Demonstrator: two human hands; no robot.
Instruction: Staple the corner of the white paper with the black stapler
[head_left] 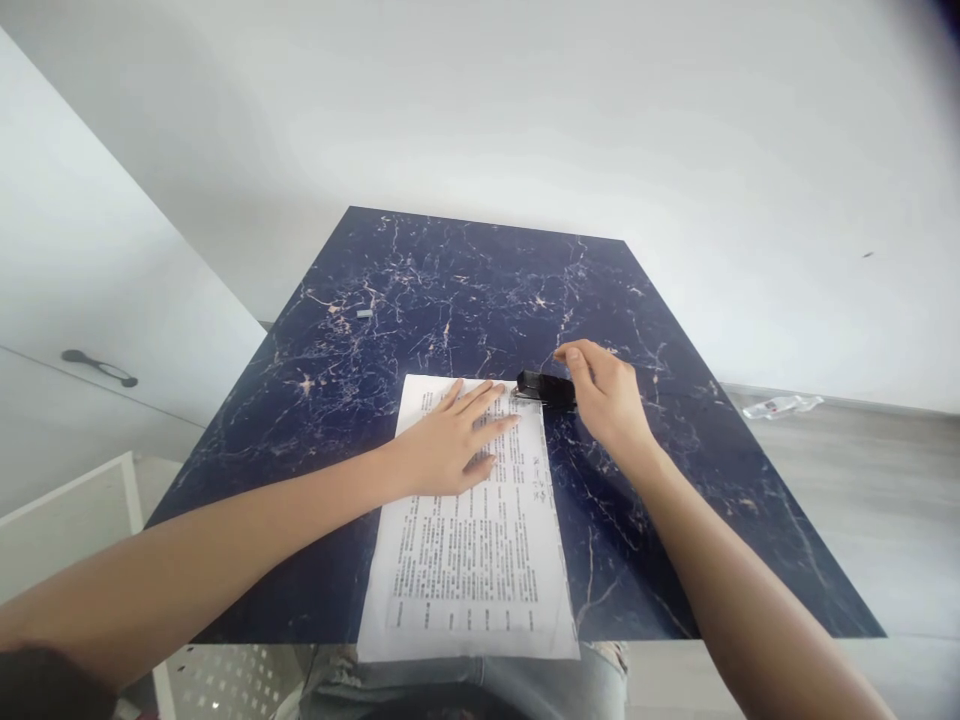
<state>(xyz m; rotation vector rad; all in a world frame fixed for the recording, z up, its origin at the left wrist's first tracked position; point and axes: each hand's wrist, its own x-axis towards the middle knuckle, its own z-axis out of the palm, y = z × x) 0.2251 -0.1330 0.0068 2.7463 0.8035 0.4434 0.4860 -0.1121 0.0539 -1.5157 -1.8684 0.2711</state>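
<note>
Printed sheets of paper [465,560] lie on the dark blue marbled table [465,290], their near edge reaching past the table's front edge. My left hand [450,440] rests flat on the upper part of the paper with its fingers spread. A black stapler [546,388] is at the paper's upper right corner, its front end over the corner. My right hand [604,390] is at the stapler's rear end, fingers curled, thumb and forefinger close together; whether it grips the stapler is partly hidden by the hand.
A small pale strip [364,314] lies on the table's left half. A white cabinet with a dark handle [100,368] stands at the left. Clear plastic packaging [782,406] is on the floor at the right, by the wall. A perforated white basket [225,680] shows below the table.
</note>
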